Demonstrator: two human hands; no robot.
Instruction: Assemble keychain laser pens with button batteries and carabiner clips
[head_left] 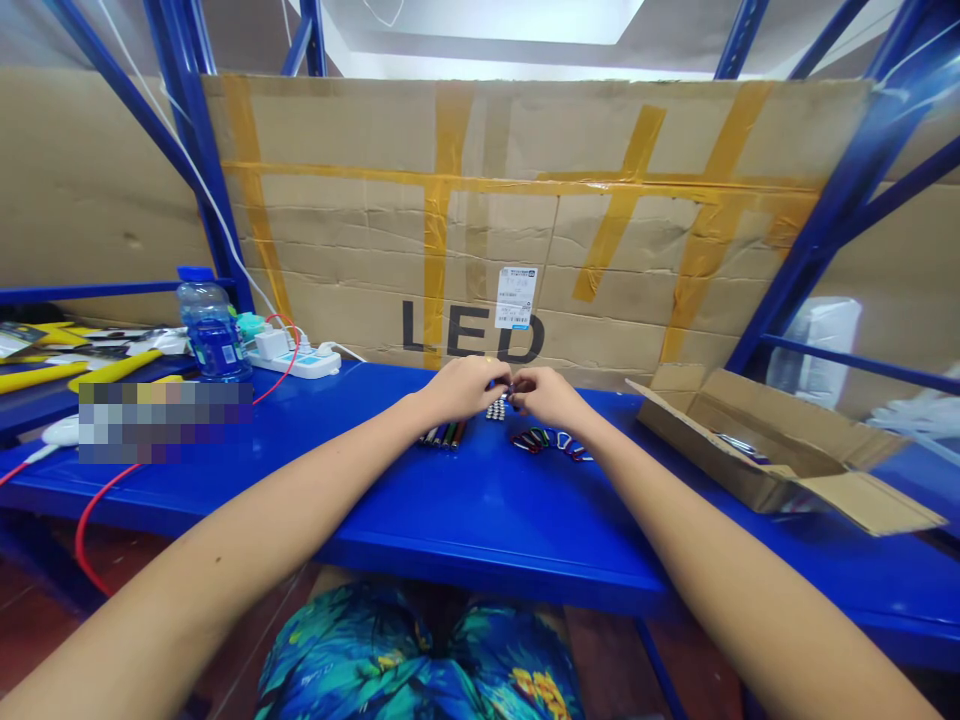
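Note:
My left hand and my right hand meet over the far middle of the blue table, fingertips pinched close together. Something tiny between the fingertips is too small to make out. Just below them lies a cluster of small shiny silver pieces in rows. Under my left wrist is a row of slim coloured metal tubes, side by side. Several coloured carabiners lie in an overlapping line beneath my right wrist, which partly hides them.
An open cardboard box stands on the right with slim items inside. To the left are a blue-capped bottle, a white power strip, a red cable and yellow-handled tools. A large cardboard panel closes off the back.

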